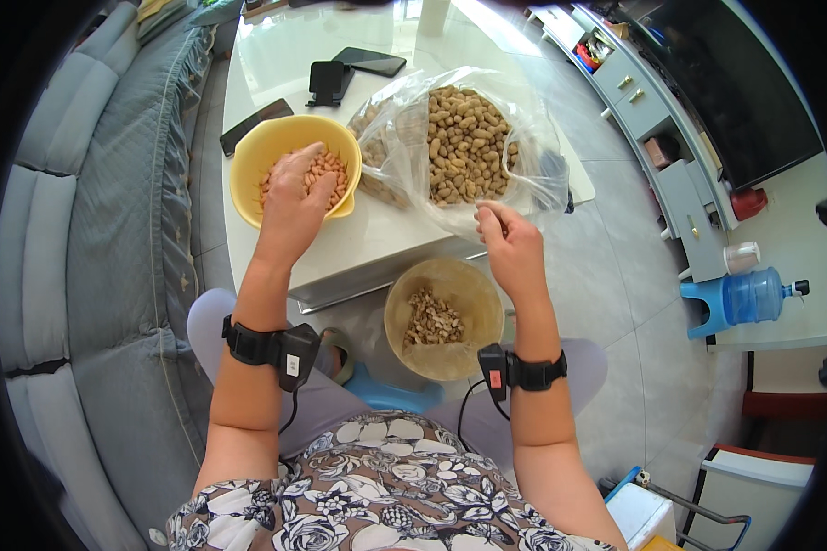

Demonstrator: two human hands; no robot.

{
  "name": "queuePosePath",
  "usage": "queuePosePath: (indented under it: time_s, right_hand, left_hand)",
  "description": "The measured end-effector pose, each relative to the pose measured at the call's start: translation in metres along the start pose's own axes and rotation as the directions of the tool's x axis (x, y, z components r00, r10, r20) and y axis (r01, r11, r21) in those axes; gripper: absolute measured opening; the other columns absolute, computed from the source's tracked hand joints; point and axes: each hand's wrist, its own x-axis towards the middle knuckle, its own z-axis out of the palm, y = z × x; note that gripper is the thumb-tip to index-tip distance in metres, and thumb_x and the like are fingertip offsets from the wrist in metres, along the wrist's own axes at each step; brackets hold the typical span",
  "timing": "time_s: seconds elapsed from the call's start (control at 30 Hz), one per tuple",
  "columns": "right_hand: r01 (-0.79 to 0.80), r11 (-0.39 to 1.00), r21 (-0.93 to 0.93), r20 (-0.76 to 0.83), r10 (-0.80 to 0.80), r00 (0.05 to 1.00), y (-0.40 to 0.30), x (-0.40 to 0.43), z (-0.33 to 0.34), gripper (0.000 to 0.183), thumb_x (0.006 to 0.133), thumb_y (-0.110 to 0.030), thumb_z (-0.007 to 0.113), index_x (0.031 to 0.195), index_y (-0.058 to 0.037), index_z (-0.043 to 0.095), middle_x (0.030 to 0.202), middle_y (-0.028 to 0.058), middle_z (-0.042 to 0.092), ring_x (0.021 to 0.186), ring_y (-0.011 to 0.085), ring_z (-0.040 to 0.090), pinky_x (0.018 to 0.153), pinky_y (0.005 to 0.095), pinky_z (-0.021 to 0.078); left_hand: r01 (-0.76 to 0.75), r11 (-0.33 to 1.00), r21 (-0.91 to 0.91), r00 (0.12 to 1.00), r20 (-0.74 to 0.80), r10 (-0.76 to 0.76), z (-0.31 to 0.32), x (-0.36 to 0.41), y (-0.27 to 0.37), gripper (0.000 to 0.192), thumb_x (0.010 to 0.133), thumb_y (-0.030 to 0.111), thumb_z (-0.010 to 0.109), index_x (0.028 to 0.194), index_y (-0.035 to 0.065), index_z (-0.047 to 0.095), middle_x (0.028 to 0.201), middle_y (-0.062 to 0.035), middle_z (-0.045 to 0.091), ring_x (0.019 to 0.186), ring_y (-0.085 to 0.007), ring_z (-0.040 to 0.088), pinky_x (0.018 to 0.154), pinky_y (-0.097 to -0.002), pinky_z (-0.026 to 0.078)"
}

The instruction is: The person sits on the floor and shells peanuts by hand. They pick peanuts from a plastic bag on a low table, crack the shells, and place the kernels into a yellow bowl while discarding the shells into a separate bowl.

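My left hand (pixel 295 193) is inside a yellow plastic bowl (pixel 248 148), over shelled peanut kernels (pixel 327 175). Its thumb and fingers are apart, and nothing shows between them. At the near edge of a clear plastic bag (pixel 400 148) is my right hand (pixel 513 237), its fingers curled in toward the thumb. Whether it pinches the bag's film or holds a peanut is hidden. Unshelled peanuts (pixel 468 144) fill the bag's open mouth. Below, between my knees, a round bin (pixel 479 296) holds broken peanut shells (pixel 434 320).
The bowl and bag stand on a glossy white table (pixel 344 251). Behind the bowl lie a dark phone (pixel 255 126), a black phone stand (pixel 327 82) and another dark flat device (pixel 371 61). A grey sofa (pixel 117 227) runs along the left; a TV cabinet (pixel 644 113) lines the right.
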Motion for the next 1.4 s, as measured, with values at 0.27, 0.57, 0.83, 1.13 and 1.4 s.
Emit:
queuePosePath:
  time_s: [0.27, 0.57, 0.83, 1.13, 1.4]
  right_hand:
    - [0.107, 0.906, -0.410, 0.078, -0.082, 0.994, 0.012, 0.122, 0.060, 0.029, 0.081, -0.025, 0.060, 0.093, -0.0002, 0.069, 0.080, 0.0202, 0.066, 0.079, 0.0342, 0.065, 0.072, 0.0408, 0.0500]
    - [0.102, 0.826, -0.554, -0.043, -0.151, 0.988, 0.007, 0.130, 0.083, 0.025, 0.081, -0.026, 0.064, 0.087, -0.0019, 0.067, 0.082, 0.0152, 0.067, 0.074, 0.0295, 0.064, 0.070, 0.0389, 0.0506]
    - [-0.043, 0.984, 0.173, 0.103, 0.026, 0.994, -0.029, 0.008, 0.019, 0.020, 0.084, -0.016, 0.068, 0.093, 0.0017, 0.067, 0.077, 0.0059, 0.065, 0.066, 0.0092, 0.057, 0.060, 0.0246, 0.0464]
    - [-0.115, 0.945, 0.305, 0.209, 0.051, 0.977, -0.007, -0.051, -0.003, 0.024, 0.084, -0.016, 0.069, 0.102, -0.0008, 0.068, 0.078, 0.0004, 0.055, 0.070, 0.0093, 0.050, 0.063, 0.0235, 0.0434]
    - [-0.221, 0.932, 0.288, 0.135, 0.189, 0.973, 0.010, -0.075, -0.012, 0.016, 0.083, -0.015, 0.068, 0.093, -0.0024, 0.070, 0.067, 0.0029, 0.059, 0.060, 0.0113, 0.053, 0.055, 0.0281, 0.0421]
  left_hand:
    - [-0.128, 0.986, 0.104, 0.991, -0.025, 0.131, 0.010, -0.011, 0.007, 0.044, 0.083, 0.018, 0.065, 0.123, 0.0025, 0.054, 0.135, -0.0190, 0.046, 0.131, -0.0409, 0.034, 0.107, -0.0521, 0.027]
    - [-0.121, 0.974, -0.190, 0.991, 0.032, 0.129, 0.015, -0.030, 0.031, 0.023, 0.082, 0.003, 0.062, 0.105, -0.0016, 0.061, 0.115, -0.0166, 0.059, 0.107, -0.0348, 0.056, 0.092, -0.0399, 0.045]
    - [0.648, 0.315, -0.693, 0.762, 0.589, -0.271, 0.054, -0.048, 0.059, 0.029, 0.094, 0.014, 0.054, 0.115, -0.0053, 0.057, 0.097, -0.0107, 0.064, 0.080, -0.0155, 0.062, 0.072, -0.0251, 0.051]
    - [0.830, 0.036, -0.556, 0.556, 0.823, -0.114, 0.080, -0.082, 0.075, 0.026, 0.095, 0.013, 0.053, 0.116, -0.0012, 0.057, 0.095, -0.0053, 0.064, 0.077, -0.0098, 0.061, 0.070, -0.0230, 0.051]
    - [0.804, 0.337, -0.490, 0.533, 0.845, -0.043, 0.079, -0.099, 0.084, 0.038, 0.096, 0.023, 0.053, 0.126, -0.0017, 0.052, 0.098, -0.0030, 0.063, 0.079, -0.0086, 0.060, 0.072, -0.0229, 0.050]
